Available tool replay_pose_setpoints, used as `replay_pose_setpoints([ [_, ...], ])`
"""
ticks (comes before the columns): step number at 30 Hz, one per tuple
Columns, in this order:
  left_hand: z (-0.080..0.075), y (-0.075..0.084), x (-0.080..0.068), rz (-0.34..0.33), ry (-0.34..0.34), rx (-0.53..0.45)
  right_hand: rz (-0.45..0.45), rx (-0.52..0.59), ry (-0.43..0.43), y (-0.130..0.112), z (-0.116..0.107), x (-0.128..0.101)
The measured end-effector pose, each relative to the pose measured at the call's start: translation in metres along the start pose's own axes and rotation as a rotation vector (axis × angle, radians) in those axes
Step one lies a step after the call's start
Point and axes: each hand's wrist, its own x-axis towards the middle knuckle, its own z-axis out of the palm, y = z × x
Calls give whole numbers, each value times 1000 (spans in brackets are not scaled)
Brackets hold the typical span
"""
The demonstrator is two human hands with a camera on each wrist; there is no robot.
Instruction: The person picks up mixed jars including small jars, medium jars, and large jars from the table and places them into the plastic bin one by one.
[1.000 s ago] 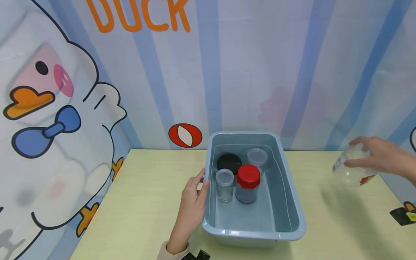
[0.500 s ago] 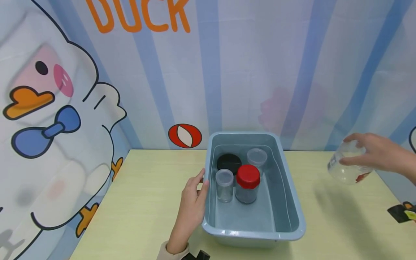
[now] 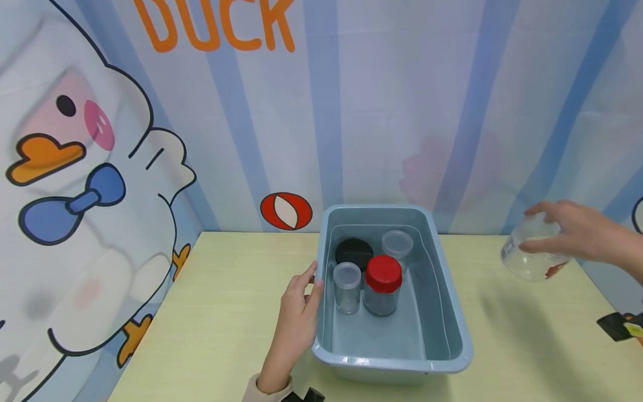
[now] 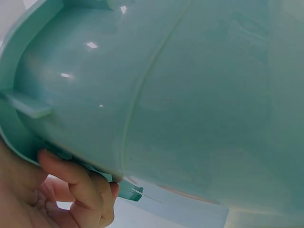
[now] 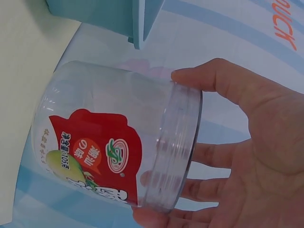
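My right hand (image 3: 588,231) grips a clear plastic jar (image 5: 142,102) around its lid end, thumb on one side and fingers on the other. In the right wrist view the jar shows a red label with a green fruit, and no contents are visible inside. It is tilted above the table, right of a blue-grey plastic bin (image 3: 402,360). At the bin's left side, my left hand (image 3: 296,318) holds the rim, its fingers curled at the edge in the left wrist view.
Inside the bin stand a red-lidded jar (image 3: 384,279), a small clear-lidded jar (image 3: 347,290), a black-lidded container (image 3: 354,252) and another clear-lidded container (image 3: 398,244). The pale table (image 3: 241,290) meets a printed curtain (image 3: 382,111) at its back edge.
My right hand has carried the clear jar a little to the left and slightly up, toward the bin. The left hand and the bin stay where they were.
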Motion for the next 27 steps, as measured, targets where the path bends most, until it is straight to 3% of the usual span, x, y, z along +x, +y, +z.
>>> replay_pose_setpoints([
  [27,-2,0,-2,22,-7,1,-66,-32,19,-47,-19,2],
])
